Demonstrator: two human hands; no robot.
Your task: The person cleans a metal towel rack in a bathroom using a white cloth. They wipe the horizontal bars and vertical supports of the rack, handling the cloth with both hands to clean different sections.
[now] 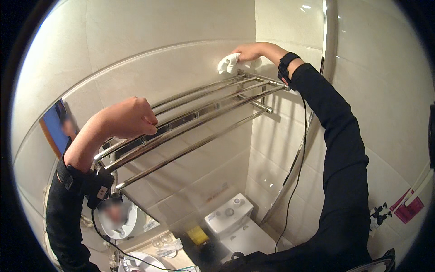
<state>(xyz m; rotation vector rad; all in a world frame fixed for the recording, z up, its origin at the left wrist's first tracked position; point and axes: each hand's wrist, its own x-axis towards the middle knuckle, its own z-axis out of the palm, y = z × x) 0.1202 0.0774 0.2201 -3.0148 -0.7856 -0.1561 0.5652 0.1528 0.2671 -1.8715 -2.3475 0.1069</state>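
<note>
A chrome towel rack (204,110) with several parallel bars runs along the tiled wall. My left hand (131,117) is curled around its rear bars towards the left end; the hand hides that stretch. At the far right corner, my right hand (249,52) grips a folded white cloth (229,63). The cloth is just above the rack's rear right end, close to the wall, and its underside is hidden. Both wrists wear black straps with small devices, and a thin black cable (299,163) hangs from the right one.
Below the rack stand a white toilet (229,217), a yellow item (197,235) and a counter with glasses (162,239) beside a washbasin (144,261). A mirror (146,217) reflects a person. Pump bottles (378,217) and a pink packet (406,206) are at right.
</note>
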